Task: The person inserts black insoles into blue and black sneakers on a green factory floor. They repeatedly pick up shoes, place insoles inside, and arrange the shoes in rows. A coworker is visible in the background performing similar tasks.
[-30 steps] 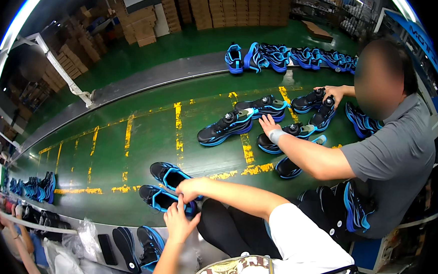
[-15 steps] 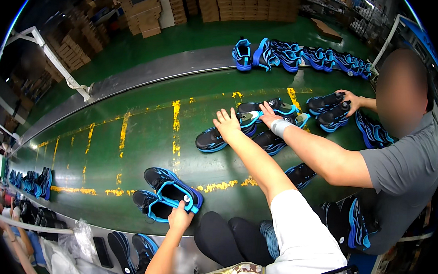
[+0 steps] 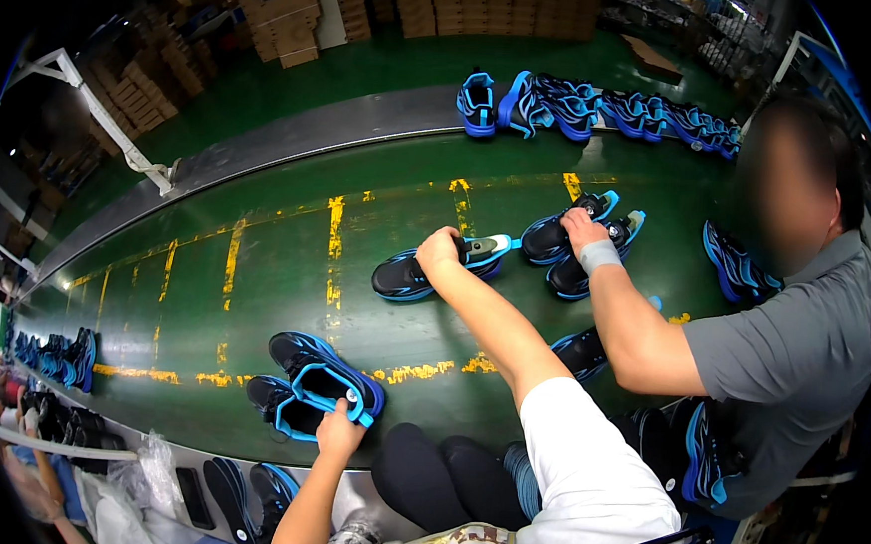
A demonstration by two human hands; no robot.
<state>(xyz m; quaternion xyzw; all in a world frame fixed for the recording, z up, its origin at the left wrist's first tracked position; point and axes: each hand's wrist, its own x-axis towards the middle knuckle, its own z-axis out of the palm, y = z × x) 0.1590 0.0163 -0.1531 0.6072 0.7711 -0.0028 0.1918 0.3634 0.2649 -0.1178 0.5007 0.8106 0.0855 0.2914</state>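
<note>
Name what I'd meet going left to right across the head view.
Distant shoe row → black slab → left hand on a shoe pair → right hand on a single shoe → co-worker's hand → grey shirt.

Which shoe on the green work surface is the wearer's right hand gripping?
The black shoe immediately left of the two shoes at the co-worker's hand. The wearer's left hand is at the nearer pair's heels.

Cartons [image 3: 516, 13]: I see brown stacks behind.
White frame [image 3: 106, 117]: left in my view.
Clear plastic [image 3: 157, 474]: crumpled, near a dark slab [image 3: 195, 498].
Flat cardboard [image 3: 651, 60]: on green floor [image 3: 398, 62].
</note>
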